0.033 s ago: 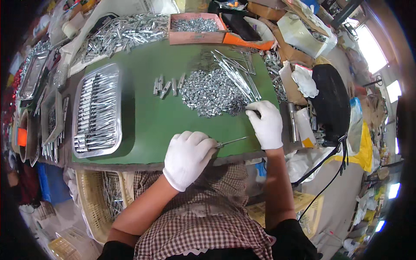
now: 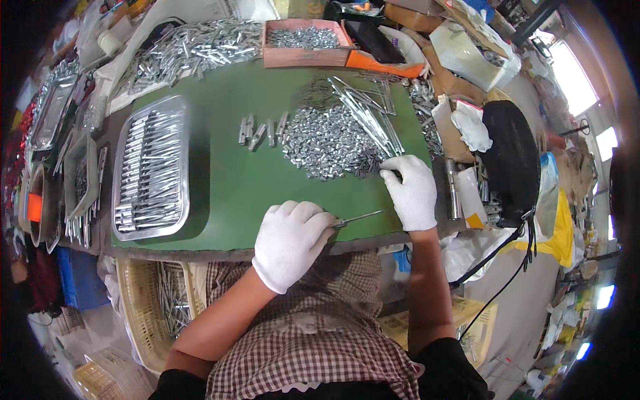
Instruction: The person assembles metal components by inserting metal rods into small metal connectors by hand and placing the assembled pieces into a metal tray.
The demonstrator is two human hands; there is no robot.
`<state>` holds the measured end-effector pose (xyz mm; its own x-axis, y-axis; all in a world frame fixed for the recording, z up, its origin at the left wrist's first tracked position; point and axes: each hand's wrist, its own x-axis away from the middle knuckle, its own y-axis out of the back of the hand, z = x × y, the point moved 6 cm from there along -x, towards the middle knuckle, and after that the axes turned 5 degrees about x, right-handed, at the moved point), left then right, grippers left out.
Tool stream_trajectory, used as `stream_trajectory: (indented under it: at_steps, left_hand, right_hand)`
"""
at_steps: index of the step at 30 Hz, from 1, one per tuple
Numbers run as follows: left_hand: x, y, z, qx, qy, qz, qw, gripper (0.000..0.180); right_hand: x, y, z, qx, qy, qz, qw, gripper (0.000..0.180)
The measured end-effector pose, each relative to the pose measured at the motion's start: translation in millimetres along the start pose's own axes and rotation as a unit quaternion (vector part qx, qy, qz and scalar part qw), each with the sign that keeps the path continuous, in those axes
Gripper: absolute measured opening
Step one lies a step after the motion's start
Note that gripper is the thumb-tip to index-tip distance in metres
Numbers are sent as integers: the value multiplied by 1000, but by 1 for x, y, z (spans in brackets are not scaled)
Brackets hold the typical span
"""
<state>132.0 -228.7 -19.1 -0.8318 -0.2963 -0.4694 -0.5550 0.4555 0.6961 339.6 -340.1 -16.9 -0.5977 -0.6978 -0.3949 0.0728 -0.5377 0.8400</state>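
The gloved left hand (image 2: pixel 291 242), low in the middle of the frame, is clenched around a thin metal rod (image 2: pixel 359 218) that points right over the green surface (image 2: pixel 233 180). The gloved right hand (image 2: pixel 410 190), just right of it, pinches small pieces at the edge of the pile of metal parts (image 2: pixel 327 143). A tray (image 2: pixel 151 168) of rods lies at left.

Steel tray of rods (image 2: pixel 151 175), cardboard box of parts (image 2: pixel 303 44), black round fan (image 2: pixel 510 160), yellow basket (image 2: pixel 143 313)
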Motion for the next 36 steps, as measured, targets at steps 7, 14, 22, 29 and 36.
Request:
stream_trajectory:
  at_steps: [7, 14, 22, 29, 36]
  left_hand:
    - [3, 0, 2, -5, 7, 2, 1000, 15]
    - [3, -1, 2, -2, 6, 3, 1000, 15]
    - [4, -1, 3, -13, 13, 6, 1000, 16]
    - [2, 0, 1, -5, 2, 0, 1000, 17]
    - [-1, 3, -1, 0, 8, 4, 1000, 16]
  right_hand:
    - [-2, 0, 20, 136, 84, 46, 986, 9]
    - [-11, -3, 8, 127, 74, 134, 980, 12]
    - [16, 7, 38, 53, 132, 65, 988, 16]
    - [50, 12, 91, -85, 209, 24, 974, 13]
    - [49, 5, 88, -27, 143, 2, 989, 8]
